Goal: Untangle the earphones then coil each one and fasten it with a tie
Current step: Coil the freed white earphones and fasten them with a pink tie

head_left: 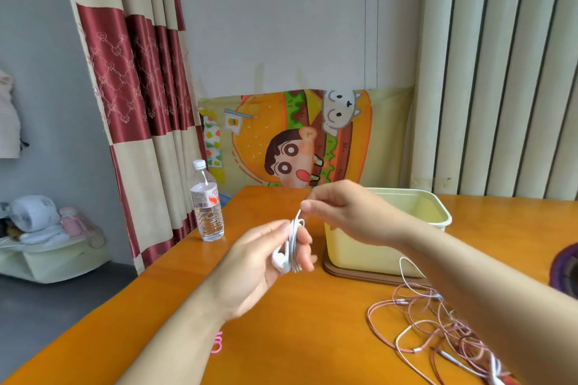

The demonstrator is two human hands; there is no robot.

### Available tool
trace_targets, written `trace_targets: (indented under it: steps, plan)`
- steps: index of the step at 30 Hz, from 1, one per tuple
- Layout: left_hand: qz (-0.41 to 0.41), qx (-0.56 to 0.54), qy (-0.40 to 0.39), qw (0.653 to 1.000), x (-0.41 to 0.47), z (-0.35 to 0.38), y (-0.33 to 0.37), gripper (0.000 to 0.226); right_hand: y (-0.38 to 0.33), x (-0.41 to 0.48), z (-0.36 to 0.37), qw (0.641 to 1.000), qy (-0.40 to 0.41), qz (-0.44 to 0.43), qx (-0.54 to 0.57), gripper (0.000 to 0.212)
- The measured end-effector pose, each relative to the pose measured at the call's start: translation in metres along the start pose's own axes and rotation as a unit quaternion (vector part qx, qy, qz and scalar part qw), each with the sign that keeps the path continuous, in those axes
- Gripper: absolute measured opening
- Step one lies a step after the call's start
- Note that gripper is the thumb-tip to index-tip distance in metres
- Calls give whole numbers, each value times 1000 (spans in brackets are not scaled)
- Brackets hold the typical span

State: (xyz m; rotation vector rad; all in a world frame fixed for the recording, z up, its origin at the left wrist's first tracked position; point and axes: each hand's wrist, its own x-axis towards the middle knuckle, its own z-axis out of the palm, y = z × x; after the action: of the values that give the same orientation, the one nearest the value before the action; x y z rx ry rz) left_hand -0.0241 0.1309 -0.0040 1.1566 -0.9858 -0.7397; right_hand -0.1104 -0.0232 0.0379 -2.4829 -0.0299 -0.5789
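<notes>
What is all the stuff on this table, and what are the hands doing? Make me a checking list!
Surface: orange wooden table, shiny.
Job's things: white earphones, coiled in the left hand; pink loop near the front edge, maybe a tie.
Clutter: water bottle, upright at the left edge; yellow tub on a brown base.
Hands: left hand holds the coil; right hand pinches the white cable's top end.
Cables: earphone tangle, pink and white, lies loose on the table beside the right forearm.
Surroundings: red-and-cream curtain, cartoon poster, vertical blinds, small white fan off to the left.
</notes>
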Motion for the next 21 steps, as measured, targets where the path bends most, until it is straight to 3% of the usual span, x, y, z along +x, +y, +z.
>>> trace_targets:
  steps: [3, 7, 14, 19, 21]
  plan:
    - [30, -176, 48, 983, 2, 4, 8, 24, 1, -9, 23, 998, -7, 19, 53, 34]
    - [43, -270, 109, 956, 6, -1, 6, 18, -5, -13, 44, 1000, 7, 5, -19, 35]
    - [72, -267, 171, 946, 10, 0, -3, 26, -7, -16, 48, 997, -47, 49, -33, 38]
    - [83, -228, 188, 952, 10, 5, -6, 30, -11, -17, 48, 982, -90, 128, 105, 34]
    - [83, -226, 188, 952, 11, 5, -8, 32, -12, -16, 46, 985, -86, 125, 87, 33]
